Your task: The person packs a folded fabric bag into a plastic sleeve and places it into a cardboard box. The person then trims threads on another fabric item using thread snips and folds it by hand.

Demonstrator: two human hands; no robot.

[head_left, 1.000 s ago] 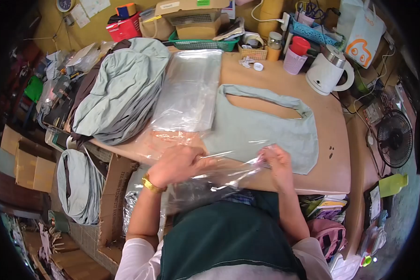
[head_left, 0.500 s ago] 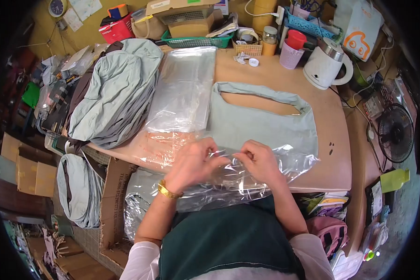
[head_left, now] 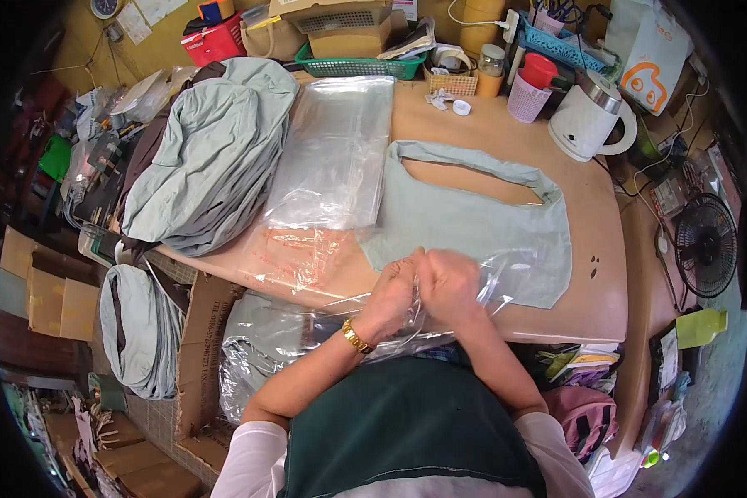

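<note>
My left hand [head_left: 390, 295], with a gold watch on the wrist, is closed on a clear plastic bag [head_left: 494, 289]. Touching it, my right hand [head_left: 449, 285] is closed on the same plastic, slightly blurred. The film is bunched between my fingers and hangs over the table's front edge. Just beyond my hands a pale grey-green cloth bag [head_left: 481, 217] lies flat, its long handle loop pointing away from me. Part of its lower edge is hidden by my hands and the film. A stack of flat clear plastic bags [head_left: 332, 158] lies to its left.
A pile of grey-green cloth bags [head_left: 207, 158] covers the table's left side. Below the front edge stands a cardboard box [head_left: 203, 365] with plastic-wrapped cloth inside. At the back right are a white kettle [head_left: 585, 116], a pink cup [head_left: 529, 98] and a jar [head_left: 490, 70].
My hands have come together, the left moving right to meet the right. The plastic has been drawn off much of the cloth bag and gathered between my fingers. The view has shifted slightly.
</note>
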